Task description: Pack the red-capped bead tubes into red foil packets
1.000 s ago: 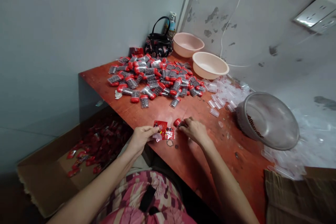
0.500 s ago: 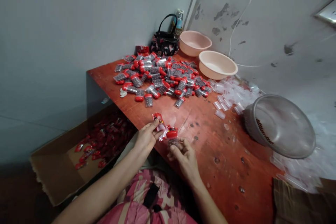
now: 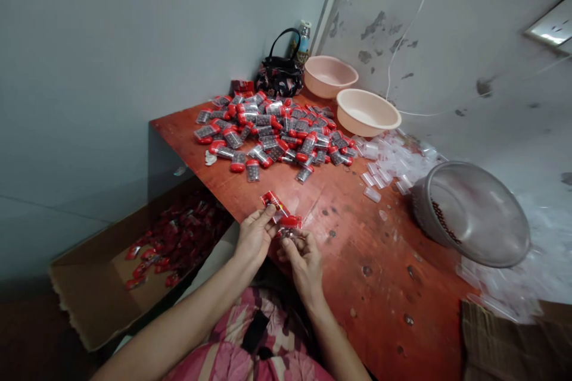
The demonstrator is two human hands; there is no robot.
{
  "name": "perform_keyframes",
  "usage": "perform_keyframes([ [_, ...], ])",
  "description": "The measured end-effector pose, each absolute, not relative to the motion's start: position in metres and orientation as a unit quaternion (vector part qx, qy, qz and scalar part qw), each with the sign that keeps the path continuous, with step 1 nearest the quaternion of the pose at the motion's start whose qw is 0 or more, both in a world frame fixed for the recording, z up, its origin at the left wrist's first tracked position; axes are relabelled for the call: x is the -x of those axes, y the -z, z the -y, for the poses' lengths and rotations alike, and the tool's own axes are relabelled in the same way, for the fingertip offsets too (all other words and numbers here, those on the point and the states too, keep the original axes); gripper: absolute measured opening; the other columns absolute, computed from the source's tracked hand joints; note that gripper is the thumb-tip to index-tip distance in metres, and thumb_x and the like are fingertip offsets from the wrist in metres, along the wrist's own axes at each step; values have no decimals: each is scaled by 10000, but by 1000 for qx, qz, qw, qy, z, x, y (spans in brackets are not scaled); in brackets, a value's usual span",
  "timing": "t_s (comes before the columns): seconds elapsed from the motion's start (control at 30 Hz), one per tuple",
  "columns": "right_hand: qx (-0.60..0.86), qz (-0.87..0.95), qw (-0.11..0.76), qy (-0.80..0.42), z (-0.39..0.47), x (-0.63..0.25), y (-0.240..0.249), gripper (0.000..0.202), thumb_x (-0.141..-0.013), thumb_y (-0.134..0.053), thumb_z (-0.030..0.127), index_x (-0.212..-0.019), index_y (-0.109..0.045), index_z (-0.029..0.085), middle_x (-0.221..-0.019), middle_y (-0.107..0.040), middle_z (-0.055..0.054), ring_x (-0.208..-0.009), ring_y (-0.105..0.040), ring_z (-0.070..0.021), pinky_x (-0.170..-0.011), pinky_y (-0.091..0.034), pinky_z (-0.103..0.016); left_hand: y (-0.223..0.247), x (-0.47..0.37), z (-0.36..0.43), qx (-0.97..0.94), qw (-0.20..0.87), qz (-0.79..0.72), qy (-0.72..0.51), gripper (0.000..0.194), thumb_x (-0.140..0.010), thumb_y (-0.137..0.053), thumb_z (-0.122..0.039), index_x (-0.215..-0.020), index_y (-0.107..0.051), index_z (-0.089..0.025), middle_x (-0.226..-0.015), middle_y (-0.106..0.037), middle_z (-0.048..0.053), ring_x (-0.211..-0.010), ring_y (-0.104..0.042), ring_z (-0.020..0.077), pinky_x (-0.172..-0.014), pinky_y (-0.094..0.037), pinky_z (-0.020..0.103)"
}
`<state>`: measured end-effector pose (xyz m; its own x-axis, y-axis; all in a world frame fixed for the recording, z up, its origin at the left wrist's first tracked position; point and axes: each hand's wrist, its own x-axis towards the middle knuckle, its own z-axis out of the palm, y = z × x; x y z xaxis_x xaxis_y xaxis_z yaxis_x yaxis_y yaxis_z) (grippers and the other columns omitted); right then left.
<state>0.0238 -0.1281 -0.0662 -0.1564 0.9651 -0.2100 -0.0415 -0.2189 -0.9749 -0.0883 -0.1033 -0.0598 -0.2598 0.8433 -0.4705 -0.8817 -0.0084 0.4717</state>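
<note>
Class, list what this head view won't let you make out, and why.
Head view:
Print on the red packet in the left hand: too small.
Lower part of the red-capped container: covered by the right hand.
Base of the bottle: behind the handbag.
Wall socket: cut off by the right edge.

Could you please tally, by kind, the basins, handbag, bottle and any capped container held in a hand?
Peach basins: 2
Grey basin: 1
Handbag: 1
Bottle: 1
Capped container in right hand: 1
Total: 6

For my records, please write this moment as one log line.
Left hand: holds red packet; right hand: holds red-capped container; nearby: container pile, grey basin
</note>
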Motion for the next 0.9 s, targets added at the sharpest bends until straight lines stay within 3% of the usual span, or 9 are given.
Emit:
perform_keyframes([
  [0.3,497,492,425,-575,127,-27,68,192,-782,-595,289,-918,-493,200,-762,-618,16,-579,-590,-104,-519,-507,-210,61,89,103,40,611,-343,-712,122,-665,-694,-135,-720,-587,-113,-692,-642,35,-630,-608,117,-636,-515,244],
  [0.57,465,496,417,-603,127,-22,69,159,-792,-584,271,-909,-499,203,-671,-608,38,-532,-564,-91,-499,-478,-191,58,88,104,-40,643,-345,-682,154,-688,-686,-215,-724,-586,-105,-623,-620,14,-555,-581,103,-560,-476,214],
  [0.77,481,510,426,-572,124,-24,70,158,-783,-590,276,-887,-506,191,-680,-607,23,-560,-575,-109,-522,-483,-214,56,90,106,-91,660,-363,-652,222,-653,-711,-193,-831,-597,-125,-700,-643,11,-600,-595,109,-593,-471,221],
  [0.9,495,532,423,-540,125,-25,71,173,-775,-601,275,-904,-519,193,-735,-627,3,-611,-588,-123,-560,-488,-228,58,89,108,-124,670,-395,-616,164,-636,-720,-201,-720,-625,-97,-646,-645,26,-582,-589,108,-577,-457,209],
])
